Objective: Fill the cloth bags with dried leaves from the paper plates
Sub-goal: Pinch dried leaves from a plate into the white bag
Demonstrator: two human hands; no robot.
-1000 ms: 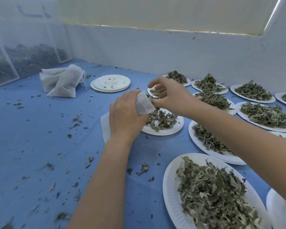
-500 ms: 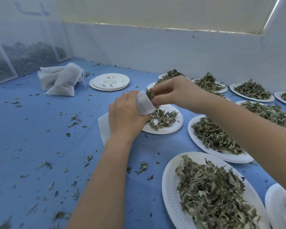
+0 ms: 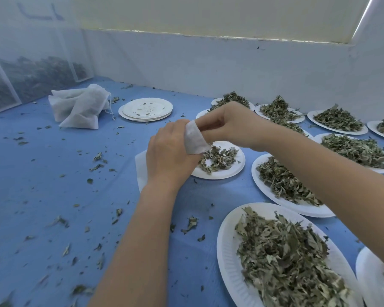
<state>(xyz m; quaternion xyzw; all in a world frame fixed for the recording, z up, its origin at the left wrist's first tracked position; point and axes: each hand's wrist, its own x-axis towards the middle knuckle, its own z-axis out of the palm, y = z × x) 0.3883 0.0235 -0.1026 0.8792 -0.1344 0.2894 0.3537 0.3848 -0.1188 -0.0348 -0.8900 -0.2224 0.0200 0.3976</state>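
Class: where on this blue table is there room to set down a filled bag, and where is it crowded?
Free: the leaf-flecked blue cloth between the bag pile, the empty plates and the left hand. Crowded: the right side, leaf plates rim to rim.

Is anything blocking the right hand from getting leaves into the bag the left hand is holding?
Nothing visible does. The right hand is at the mouth of the cloth bag, which the left hand grips above the paper plate.
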